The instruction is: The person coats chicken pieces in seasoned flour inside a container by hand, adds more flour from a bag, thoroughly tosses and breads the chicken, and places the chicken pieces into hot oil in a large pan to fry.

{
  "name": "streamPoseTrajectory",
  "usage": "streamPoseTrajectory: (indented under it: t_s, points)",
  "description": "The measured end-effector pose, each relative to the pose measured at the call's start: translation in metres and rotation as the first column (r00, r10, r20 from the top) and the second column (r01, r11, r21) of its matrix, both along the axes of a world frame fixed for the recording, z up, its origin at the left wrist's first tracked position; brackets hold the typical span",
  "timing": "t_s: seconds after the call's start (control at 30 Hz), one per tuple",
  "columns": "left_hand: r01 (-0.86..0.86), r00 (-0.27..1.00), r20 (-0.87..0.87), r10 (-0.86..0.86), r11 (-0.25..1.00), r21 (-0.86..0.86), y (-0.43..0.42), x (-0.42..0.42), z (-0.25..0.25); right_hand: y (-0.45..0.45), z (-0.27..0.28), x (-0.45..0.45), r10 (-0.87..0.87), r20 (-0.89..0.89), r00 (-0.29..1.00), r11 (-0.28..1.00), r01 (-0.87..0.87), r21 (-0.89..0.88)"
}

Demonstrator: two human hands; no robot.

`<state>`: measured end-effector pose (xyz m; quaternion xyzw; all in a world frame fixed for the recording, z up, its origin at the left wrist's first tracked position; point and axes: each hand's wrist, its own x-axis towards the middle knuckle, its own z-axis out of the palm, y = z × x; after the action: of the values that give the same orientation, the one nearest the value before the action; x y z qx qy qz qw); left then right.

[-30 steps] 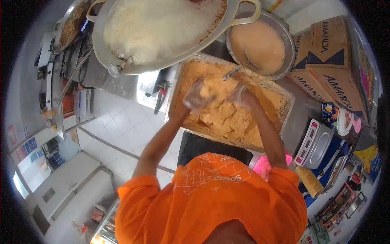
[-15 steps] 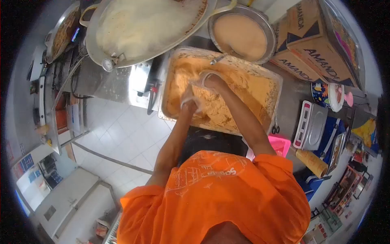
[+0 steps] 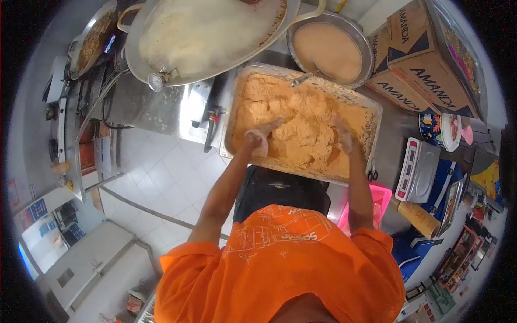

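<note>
Left hand (image 3: 262,134) and right hand (image 3: 343,135): fingertips partly buried in orange mix (image 3: 304,129); spread and grip cannot be determined. Mix lies between the fingers, inside the tray (image 3: 355,96). Beyond the fingers: bowl (image 3: 368,56) containing peach liquid (image 3: 328,51); pot (image 3: 138,51), top cut off, whitish contents (image 3: 207,37) indistinct.

Even, fairly bright light fills the frame, cool and whitish on the tiled floor (image 3: 161,172) at left of centre. Hard glare bleaches the steel counter (image 3: 156,105) toward upper centre-left. Pale haze veils the large pan (image 3: 237,59) at the top. The tray (image 3: 228,121) reads clearly mid-frame; lettering on the cartons (image 3: 420,59), upper right, is legible. Wide-angle distortion bends the edges, detail softens at lower right, and the corners are black.
</note>
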<state>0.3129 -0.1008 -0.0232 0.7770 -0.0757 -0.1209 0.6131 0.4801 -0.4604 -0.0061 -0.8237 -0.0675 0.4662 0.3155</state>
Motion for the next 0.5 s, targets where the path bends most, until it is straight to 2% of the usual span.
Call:
streamPoseTrajectory:
  t_s: [0.03,0.07,0.1,0.2,0.3,0.33,0.37,0.4,0.47,0.5]
  points:
    - [0.067,0.995,0.080,-0.064,0.997,-0.028,-0.011,0.014,0.002,0.007,-0.007,-0.007,-0.113,-0.129,0.985,0.988,0.126,0.091]
    - [0.135,0.979,0.159,-0.125,0.989,-0.055,-0.022,0.028,0.011,0.018,-0.012,-0.009,-0.145,-0.204,0.968,0.979,0.170,0.111]
    - [0.195,0.970,0.163,-0.181,0.978,-0.070,-0.032,0.036,0.030,0.031,-0.019,-0.014,-0.154,-0.257,0.954,0.976,0.187,0.110]
    - [0.111,0.991,-0.072,-0.112,0.994,-0.017,-0.043,0.049,0.036,0.067,-0.019,-0.017,-0.136,-0.277,0.951,0.983,0.164,0.079]
    - [0.252,0.961,-0.177,-0.214,0.939,0.232,-0.041,0.031,0.050,0.079,-0.015,-0.026,-0.058,-0.156,0.986,0.997,0.067,0.050]
    - [0.291,0.956,-0.179,-0.234,0.841,0.456,-0.043,0.024,0.050,0.079,-0.011,-0.031,-0.035,-0.092,0.995,0.998,0.039,0.044]
    - [0.308,0.951,-0.182,-0.251,0.693,0.652,-0.045,0.016,0.047,0.074,-0.006,-0.039,-0.013,-0.026,1.000,0.999,0.014,0.047]
    - [0.297,0.948,-0.185,-0.260,0.505,0.810,-0.045,0.009,0.038,0.067,-0.004,-0.047,-0.002,0.031,1.000,0.999,0.000,0.049]
    - [0.051,0.988,0.054,-0.144,0.636,0.770,-0.032,-0.009,0.000,0.050,0.004,-0.064,-0.008,0.121,0.993,0.998,0.001,0.059]
    - [-0.075,0.984,0.167,-0.068,0.686,0.723,-0.028,-0.017,-0.002,0.039,0.006,-0.073,-0.018,0.151,0.988,0.998,0.009,0.061]
